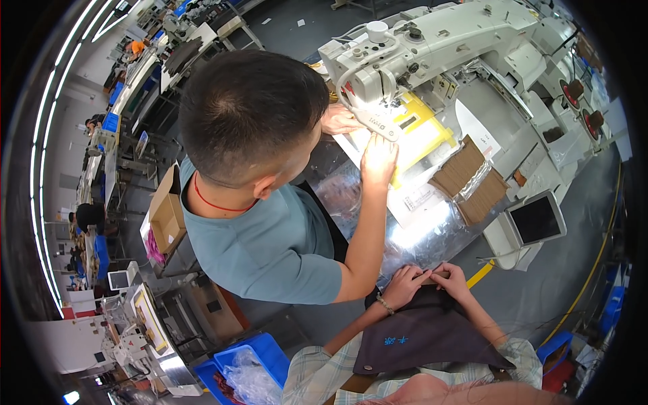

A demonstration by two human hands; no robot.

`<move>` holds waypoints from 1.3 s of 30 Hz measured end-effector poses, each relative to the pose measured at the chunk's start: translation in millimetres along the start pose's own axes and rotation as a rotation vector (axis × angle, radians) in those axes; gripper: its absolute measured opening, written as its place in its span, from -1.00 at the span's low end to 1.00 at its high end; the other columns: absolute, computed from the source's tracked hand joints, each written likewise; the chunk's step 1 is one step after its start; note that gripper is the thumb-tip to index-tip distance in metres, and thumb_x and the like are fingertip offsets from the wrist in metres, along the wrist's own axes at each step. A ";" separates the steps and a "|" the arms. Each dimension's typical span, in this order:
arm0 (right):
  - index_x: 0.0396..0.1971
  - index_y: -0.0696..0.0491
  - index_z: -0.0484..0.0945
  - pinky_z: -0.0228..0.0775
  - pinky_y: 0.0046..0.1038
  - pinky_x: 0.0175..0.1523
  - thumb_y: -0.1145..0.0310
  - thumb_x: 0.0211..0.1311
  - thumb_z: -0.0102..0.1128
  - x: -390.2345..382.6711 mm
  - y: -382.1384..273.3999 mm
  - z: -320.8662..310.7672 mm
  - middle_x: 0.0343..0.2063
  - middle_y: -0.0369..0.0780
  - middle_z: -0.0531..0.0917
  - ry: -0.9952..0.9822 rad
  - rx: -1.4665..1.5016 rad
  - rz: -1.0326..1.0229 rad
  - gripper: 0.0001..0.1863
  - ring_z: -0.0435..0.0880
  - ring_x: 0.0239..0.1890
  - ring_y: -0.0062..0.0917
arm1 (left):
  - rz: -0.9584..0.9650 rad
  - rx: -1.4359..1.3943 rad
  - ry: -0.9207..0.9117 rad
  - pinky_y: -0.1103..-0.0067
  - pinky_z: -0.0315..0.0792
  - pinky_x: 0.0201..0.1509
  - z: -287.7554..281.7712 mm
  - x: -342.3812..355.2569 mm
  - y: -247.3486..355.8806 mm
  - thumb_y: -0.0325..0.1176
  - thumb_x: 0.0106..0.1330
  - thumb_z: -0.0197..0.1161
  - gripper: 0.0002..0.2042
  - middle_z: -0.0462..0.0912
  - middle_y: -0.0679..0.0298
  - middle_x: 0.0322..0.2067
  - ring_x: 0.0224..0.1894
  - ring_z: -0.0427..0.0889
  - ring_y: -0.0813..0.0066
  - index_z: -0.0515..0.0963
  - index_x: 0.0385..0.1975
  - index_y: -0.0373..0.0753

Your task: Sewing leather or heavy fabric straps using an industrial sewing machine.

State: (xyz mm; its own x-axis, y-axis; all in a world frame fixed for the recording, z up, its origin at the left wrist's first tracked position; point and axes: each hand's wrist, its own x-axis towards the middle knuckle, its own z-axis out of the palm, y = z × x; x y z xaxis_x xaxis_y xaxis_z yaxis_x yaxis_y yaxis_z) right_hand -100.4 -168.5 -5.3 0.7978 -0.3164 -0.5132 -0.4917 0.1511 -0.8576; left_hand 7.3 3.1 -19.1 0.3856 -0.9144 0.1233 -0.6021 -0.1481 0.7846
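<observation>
My left hand (403,287) and my right hand (451,279) meet at the near edge of the metal-topped table (412,250). Fingers on both are bent and closed, tips touching; whatever may lie between them is too small to make out. A beaded bracelet (385,305) circles my left wrist. Below them spreads my dark apron (418,334). Beyond, a co-worker in a blue-grey shirt (270,236) leans over a large white sewing machine (432,50). Both of the co-worker's hands (378,160) are at a yellow template (422,131) under the lit machine head.
A stack of brown pieces (449,177) with a shiny band lies on the table, beside white paper (413,204). To its right stands a screen (536,219). A blue bin (266,358) with clear plastic sits at lower left, an open cardboard box (167,214) behind the co-worker.
</observation>
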 end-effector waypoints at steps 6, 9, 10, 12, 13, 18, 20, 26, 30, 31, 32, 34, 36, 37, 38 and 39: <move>-0.43 0.20 0.54 0.36 -0.68 -0.52 0.47 0.11 0.26 2.2 0.7 -1.1 -0.53 -0.29 0.58 -0.005 -0.016 0.009 -0.88 0.51 -0.62 -0.70 | -0.012 -0.012 0.002 0.41 0.32 0.04 0.9 -0.3 -0.1 -0.52 0.05 0.23 -0.48 0.44 0.22 -0.19 -0.07 0.43 0.26 0.44 0.11 -0.16; -0.43 0.20 0.54 0.37 -0.68 -0.51 0.46 0.11 0.26 2.6 2.9 -1.6 -0.53 -0.29 0.58 -0.010 -0.021 0.013 -0.88 0.51 -0.62 -0.70 | -0.016 -0.009 0.003 0.40 0.31 0.05 1.6 -0.5 0.0 -0.52 0.05 0.24 -0.48 0.44 0.22 -0.19 -0.06 0.43 0.27 0.44 0.11 -0.16; -0.43 0.20 0.54 0.37 -0.68 -0.51 0.46 0.11 0.27 3.1 3.7 -1.7 -0.52 -0.29 0.58 -0.009 -0.032 0.044 -0.88 0.51 -0.61 -0.70 | -0.016 -0.011 0.006 0.40 0.31 0.05 1.8 -0.5 0.0 -0.52 0.05 0.24 -0.48 0.44 0.22 -0.19 -0.06 0.43 0.27 0.44 0.11 -0.16; -0.43 0.20 0.54 0.37 -0.68 -0.51 0.46 0.11 0.27 4.3 5.3 -1.7 -0.52 -0.29 0.58 -0.018 -0.009 0.015 -0.87 0.52 -0.61 -0.70 | -0.017 -0.013 0.010 0.40 0.31 0.05 1.8 -0.7 0.1 -0.52 0.05 0.24 -0.48 0.44 0.22 -0.19 -0.05 0.43 0.27 0.44 0.11 -0.16; -0.43 0.20 0.54 0.37 -0.68 -0.51 0.46 0.11 0.27 4.6 5.9 -2.0 -0.52 -0.29 0.58 -0.015 -0.017 0.049 -0.87 0.52 -0.60 -0.70 | -0.023 -0.012 0.003 0.40 0.31 0.05 1.7 -0.9 0.3 -0.52 0.05 0.24 -0.48 0.44 0.22 -0.18 -0.05 0.43 0.27 0.44 0.12 -0.16; -0.43 0.19 0.54 0.38 -0.69 -0.51 0.45 0.11 0.27 5.5 8.1 -3.0 -0.51 -0.29 0.58 -0.030 0.014 0.014 -0.87 0.52 -0.59 -0.71 | -0.035 -0.003 -0.001 0.41 0.31 0.05 2.0 -1.3 0.7 -0.51 0.06 0.24 -0.48 0.44 0.23 -0.18 -0.05 0.43 0.28 0.44 0.12 -0.15; -0.43 0.19 0.54 0.38 -0.69 -0.52 0.45 0.11 0.27 5.6 8.5 -3.3 -0.51 -0.29 0.58 -0.035 0.018 0.012 -0.87 0.52 -0.59 -0.71 | -0.023 0.004 -0.002 0.42 0.31 0.05 2.4 -1.4 0.8 -0.50 0.06 0.24 -0.48 0.44 0.23 -0.18 -0.05 0.43 0.28 0.44 0.12 -0.15; -0.43 0.18 0.53 0.38 -0.69 -0.52 0.45 0.11 0.27 5.6 8.2 -3.9 -0.52 -0.30 0.58 -0.033 0.017 0.019 -0.87 0.52 -0.59 -0.72 | -0.019 0.013 0.004 0.42 0.32 0.03 3.2 -1.3 1.0 -0.49 0.07 0.23 -0.48 0.44 0.23 -0.18 -0.07 0.44 0.28 0.43 0.13 -0.15; -0.44 0.18 0.54 0.38 -0.69 -0.52 0.46 0.10 0.28 5.6 7.2 -3.3 -0.52 -0.30 0.58 -0.033 0.016 0.020 -0.88 0.52 -0.60 -0.72 | -0.046 -0.006 -0.012 0.43 0.31 0.06 2.5 -1.5 1.0 -0.51 0.08 0.24 -0.46 0.44 0.23 -0.16 -0.04 0.43 0.28 0.41 0.16 -0.10; -0.44 0.18 0.54 0.38 -0.69 -0.52 0.46 0.10 0.28 5.4 6.9 -3.5 -0.52 -0.30 0.58 -0.030 0.000 0.048 -0.88 0.52 -0.60 -0.71 | -0.036 0.000 0.000 0.43 0.31 0.05 2.5 -1.6 1.6 -0.50 0.08 0.23 -0.47 0.44 0.23 -0.17 -0.06 0.43 0.28 0.42 0.14 -0.12; -0.44 0.18 0.54 0.38 -0.69 -0.52 0.46 0.10 0.28 5.2 6.5 -3.6 -0.52 -0.30 0.58 -0.036 0.012 0.025 -0.88 0.52 -0.60 -0.71 | -0.022 0.011 0.002 0.42 0.32 0.03 2.4 -1.6 2.3 -0.49 0.08 0.23 -0.49 0.44 0.23 -0.18 -0.07 0.43 0.28 0.43 0.13 -0.15; -0.44 0.19 0.54 0.38 -0.69 -0.51 0.46 0.10 0.28 5.2 6.3 -4.6 -0.52 -0.29 0.58 -0.025 -0.013 0.059 -0.88 0.53 -0.60 -0.71 | -0.029 0.002 0.009 0.42 0.32 0.03 2.5 -0.9 3.0 -0.49 0.08 0.22 -0.49 0.44 0.23 -0.18 -0.07 0.43 0.28 0.43 0.13 -0.15; -0.44 0.19 0.54 0.38 -0.69 -0.51 0.46 0.10 0.28 5.4 6.2 -5.2 -0.52 -0.29 0.58 -0.030 -0.005 0.032 -0.88 0.53 -0.60 -0.71 | -0.031 0.001 0.009 0.42 0.31 0.04 2.1 -0.6 3.2 -0.49 0.08 0.22 -0.49 0.44 0.22 -0.18 -0.06 0.43 0.28 0.43 0.13 -0.16; -0.44 0.19 0.54 0.38 -0.69 -0.51 0.47 0.10 0.28 5.9 6.4 -5.5 -0.52 -0.29 0.58 -0.028 -0.008 0.056 -0.88 0.53 -0.60 -0.71 | -0.031 -0.001 0.009 0.42 0.31 0.04 2.1 -0.3 3.2 -0.49 0.08 0.22 -0.49 0.44 0.22 -0.17 -0.06 0.43 0.28 0.43 0.12 -0.16; -0.44 0.19 0.54 0.38 -0.69 -0.51 0.47 0.10 0.28 6.1 6.5 -5.7 -0.52 -0.29 0.58 -0.029 -0.009 0.034 -0.88 0.53 -0.60 -0.71 | -0.024 0.002 0.003 0.42 0.31 0.05 2.0 -0.3 3.1 -0.49 0.08 0.22 -0.49 0.44 0.22 -0.17 -0.06 0.43 0.27 0.43 0.12 -0.16; -0.44 0.19 0.54 0.39 -0.68 -0.51 0.47 0.10 0.28 6.2 6.8 -6.0 -0.52 -0.29 0.58 -0.030 -0.009 0.035 -0.88 0.53 -0.60 -0.71 | -0.029 -0.002 0.009 0.42 0.31 0.05 2.0 -0.1 2.9 -0.49 0.08 0.22 -0.49 0.44 0.22 -0.17 -0.06 0.43 0.27 0.43 0.12 -0.16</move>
State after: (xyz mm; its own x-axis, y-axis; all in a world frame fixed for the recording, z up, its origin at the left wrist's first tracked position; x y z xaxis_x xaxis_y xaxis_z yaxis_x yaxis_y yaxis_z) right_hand -100.9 -175.1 -14.1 0.7902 -0.2830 -0.5435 -0.5223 0.1528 -0.8389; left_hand 4.1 2.1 -18.0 0.4093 -0.9063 0.1058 -0.5890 -0.1739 0.7892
